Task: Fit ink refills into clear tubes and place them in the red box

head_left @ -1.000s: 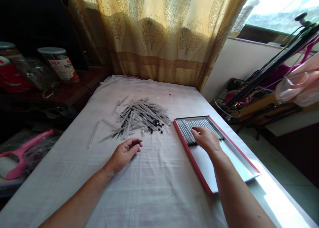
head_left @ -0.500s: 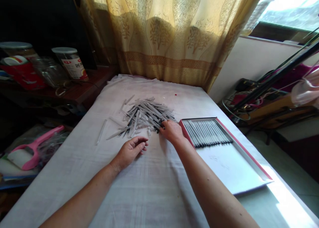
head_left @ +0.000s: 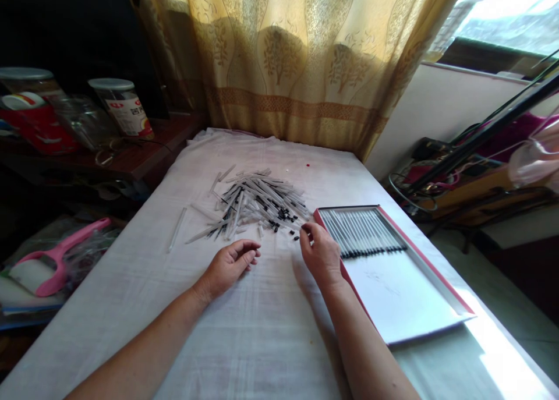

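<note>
On the white cloth lies a loose pile of clear pen barrels and dark refills [head_left: 262,196]. Small black pen caps [head_left: 286,215] are scattered at its right front edge. My right hand [head_left: 321,251] is just right of the caps, beside the box, its thumb and fingers pinched; what they hold, if anything, is hidden. My left hand [head_left: 231,265] rests on the cloth in front of the pile, fingers loosely curved and slightly apart, with nothing visible in it. A shallow red-edged box [head_left: 419,298] holds a row of clear pens [head_left: 367,231] with black ends toward me.
A single clear barrel [head_left: 177,230] lies left of the pile. A small red piece [head_left: 308,165] sits farther back on the cloth. Jars [head_left: 122,109] stand on a wooden cabinet at left, above a pink-handled tool [head_left: 61,257]. A patterned curtain [head_left: 279,56] hangs behind.
My right hand has moved right and toward me, away from the pile's edge, uncovering several black caps, with some lying farther right. My left hand has stayed almost in place.
</note>
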`<action>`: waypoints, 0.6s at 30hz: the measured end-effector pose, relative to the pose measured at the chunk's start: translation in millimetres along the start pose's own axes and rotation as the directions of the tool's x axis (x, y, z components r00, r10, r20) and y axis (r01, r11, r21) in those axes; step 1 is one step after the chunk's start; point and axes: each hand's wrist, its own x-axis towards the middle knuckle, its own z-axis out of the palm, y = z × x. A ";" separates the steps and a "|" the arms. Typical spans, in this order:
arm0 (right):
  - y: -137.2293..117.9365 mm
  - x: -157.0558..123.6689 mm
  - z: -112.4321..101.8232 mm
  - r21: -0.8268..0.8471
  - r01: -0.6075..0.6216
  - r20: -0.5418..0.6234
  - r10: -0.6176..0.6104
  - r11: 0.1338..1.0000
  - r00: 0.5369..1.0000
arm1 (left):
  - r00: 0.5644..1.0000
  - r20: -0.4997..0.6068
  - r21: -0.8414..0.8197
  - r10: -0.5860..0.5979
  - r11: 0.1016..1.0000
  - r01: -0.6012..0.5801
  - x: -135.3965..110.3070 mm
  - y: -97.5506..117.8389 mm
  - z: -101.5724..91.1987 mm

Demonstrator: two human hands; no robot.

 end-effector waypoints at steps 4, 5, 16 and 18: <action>-1.0 -17.8 -10.6 0.258 0.116 -0.281 -0.040 0.959 0.959 | 0.984 -0.064 0.197 0.164 0.969 -0.149 -4.6 0.4 2.2; -3.2 -20.9 -12.6 0.314 0.121 -0.289 -0.027 0.942 0.957 | 0.960 -0.105 0.285 0.260 0.933 -0.221 -5.7 1.5 2.1; -17.2 -8.8 10.4 0.740 -0.152 0.211 -0.010 0.655 0.978 | 0.897 0.003 0.717 0.442 0.624 -0.310 -3.7 0.9 -4.0; -13.2 1.1 14.1 0.626 -0.157 0.183 0.052 0.764 0.982 | 0.895 -0.070 0.689 0.440 0.670 -0.275 -2.4 -0.8 -5.1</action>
